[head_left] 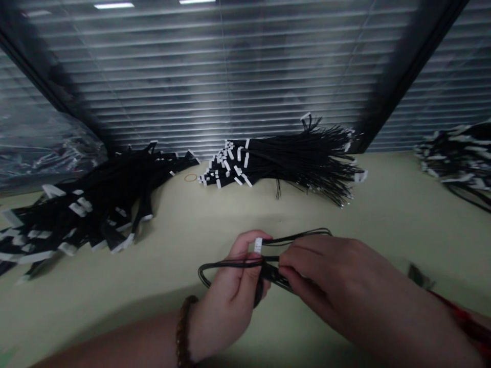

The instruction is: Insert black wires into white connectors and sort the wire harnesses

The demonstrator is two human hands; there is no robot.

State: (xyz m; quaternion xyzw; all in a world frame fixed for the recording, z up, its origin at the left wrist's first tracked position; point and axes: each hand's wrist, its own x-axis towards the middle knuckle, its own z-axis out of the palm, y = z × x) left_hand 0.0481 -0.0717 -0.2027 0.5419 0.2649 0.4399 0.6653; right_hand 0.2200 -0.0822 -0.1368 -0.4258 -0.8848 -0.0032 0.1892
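A looped bundle of black cables with a white connector lies between my two hands, over the near part of the table. My left hand is closed round the bundle, its thumb and forefinger beside the connector. Thin strands cross over my left thumb and loop out to the left. With fingertips pressed together, my right hand pinches the cables just right of the connector. A brown beaded bracelet circles my left wrist.
On the pale table, a pile of black cables with white connectors spreads at the left. Another cable bundle lies at the back middle, near a rubber band. More cables lie at the right. Behind are window blinds and clear plastic.
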